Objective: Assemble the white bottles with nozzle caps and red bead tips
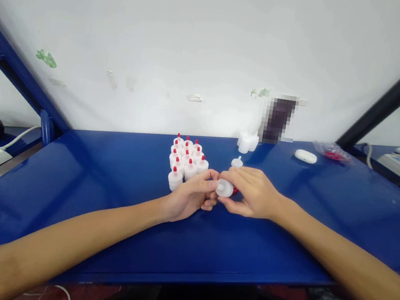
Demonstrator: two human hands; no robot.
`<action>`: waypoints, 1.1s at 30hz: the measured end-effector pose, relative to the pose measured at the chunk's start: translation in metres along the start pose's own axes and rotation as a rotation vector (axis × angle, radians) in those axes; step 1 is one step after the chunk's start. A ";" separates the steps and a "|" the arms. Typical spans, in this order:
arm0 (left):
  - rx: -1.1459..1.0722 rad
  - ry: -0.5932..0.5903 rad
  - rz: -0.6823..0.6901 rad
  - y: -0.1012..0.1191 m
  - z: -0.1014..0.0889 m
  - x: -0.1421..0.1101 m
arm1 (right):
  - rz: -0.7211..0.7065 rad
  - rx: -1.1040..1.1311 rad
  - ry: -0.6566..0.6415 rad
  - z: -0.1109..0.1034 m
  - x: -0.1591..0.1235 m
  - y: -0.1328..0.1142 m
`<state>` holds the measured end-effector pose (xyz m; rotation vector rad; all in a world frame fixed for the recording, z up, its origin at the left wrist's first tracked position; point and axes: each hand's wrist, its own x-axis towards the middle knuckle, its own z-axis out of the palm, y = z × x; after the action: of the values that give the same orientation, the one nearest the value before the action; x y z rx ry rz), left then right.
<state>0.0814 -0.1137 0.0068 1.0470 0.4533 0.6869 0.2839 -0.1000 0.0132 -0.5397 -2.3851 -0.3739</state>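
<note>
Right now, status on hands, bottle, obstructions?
Right hand gripping bottle, tilted. Left hand at its tip, grip unclear. Capped bottles beyond left hand; nothing visibly blocking.

The bottle (224, 189) looks like smooth plastic, the tabletop (114, 172) glossy, the wall (164, 39) matt.

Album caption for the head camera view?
Left hand and right hand hold a white bottle near red-tipped bottles on a blue table.

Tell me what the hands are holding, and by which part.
A small white bottle: the right hand grips its round body; fingertips of the left hand are at its narrow tip, though whether they pinch it is unclear.
</note>
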 end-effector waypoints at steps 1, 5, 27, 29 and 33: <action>0.023 -0.038 0.000 0.000 -0.001 0.000 | -0.009 0.010 0.025 0.000 0.000 -0.001; 0.156 -0.227 -0.011 -0.002 -0.007 0.001 | -0.040 0.040 0.085 -0.001 0.001 -0.008; 0.655 -0.336 0.059 -0.005 -0.002 -0.003 | -0.181 -0.079 0.053 0.007 0.009 -0.026; 0.650 -0.326 0.067 -0.005 0.000 -0.003 | -0.186 -0.080 0.048 0.007 0.009 -0.025; 0.599 -0.327 0.119 -0.005 0.004 -0.002 | -0.183 -0.064 0.014 0.007 0.009 -0.022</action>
<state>0.0839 -0.1193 0.0042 1.7321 0.3165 0.4749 0.2633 -0.1142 0.0115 -0.3462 -2.4226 -0.5342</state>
